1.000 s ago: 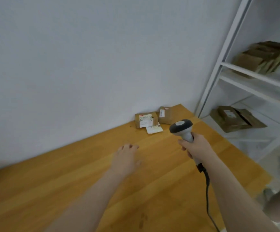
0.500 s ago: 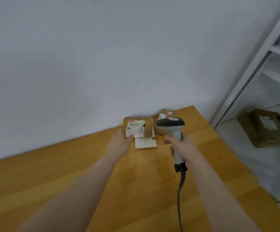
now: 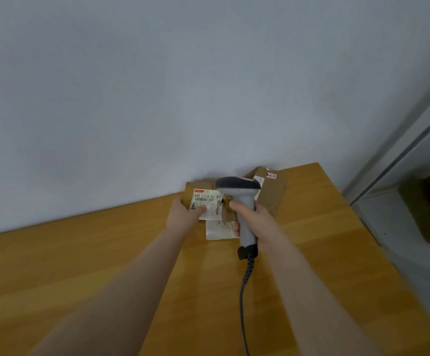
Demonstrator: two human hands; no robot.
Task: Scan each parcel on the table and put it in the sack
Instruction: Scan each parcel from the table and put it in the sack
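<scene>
Gripping the labelled parcel [image 3: 203,201] at the table's [image 3: 106,265] one-o'clock corner by the wall, left hand [image 3: 183,214] fingers clamped on it, label upward for reading, right hand [image 3: 256,220] wrapped around the scanner [image 3: 242,201], sack nowhere seen.

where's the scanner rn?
Head view, centre-right: the scanner is in the right hand, head over the labelled parcel that the left hand grips by the wall.
</scene>
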